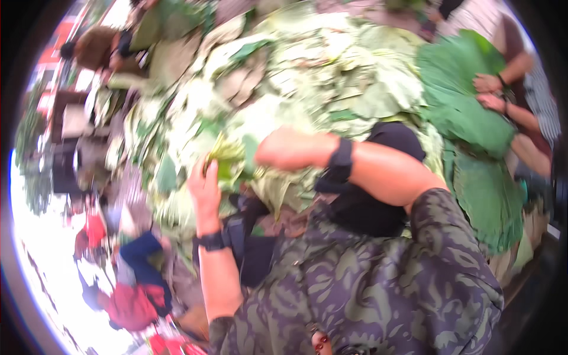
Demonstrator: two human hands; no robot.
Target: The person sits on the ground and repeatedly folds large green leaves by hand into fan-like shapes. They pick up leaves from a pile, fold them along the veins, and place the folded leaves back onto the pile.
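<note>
My left hand (205,182) grips a folded bundle of yellow-green leaf (228,155), its fingers and thumb around the bundle's left side. My right hand (279,148) is blurred by motion just to the right, its wrist bent and its fingers hidden from me. A darker green leaf piece (250,153) shows between the bundle and my right hand; I cannot tell whether that hand holds it. Beneath and beyond both hands spreads a broad heap of pale green leaves (310,97), many overlapping and crumpled.
At the right, another person's hands (490,93) rest on large dark green leaves (457,84), with more such leaves (488,195) below. A person in red (133,306) sits at the lower left. Another person (95,49) is at the upper left. My knee (395,137) is beside the heap.
</note>
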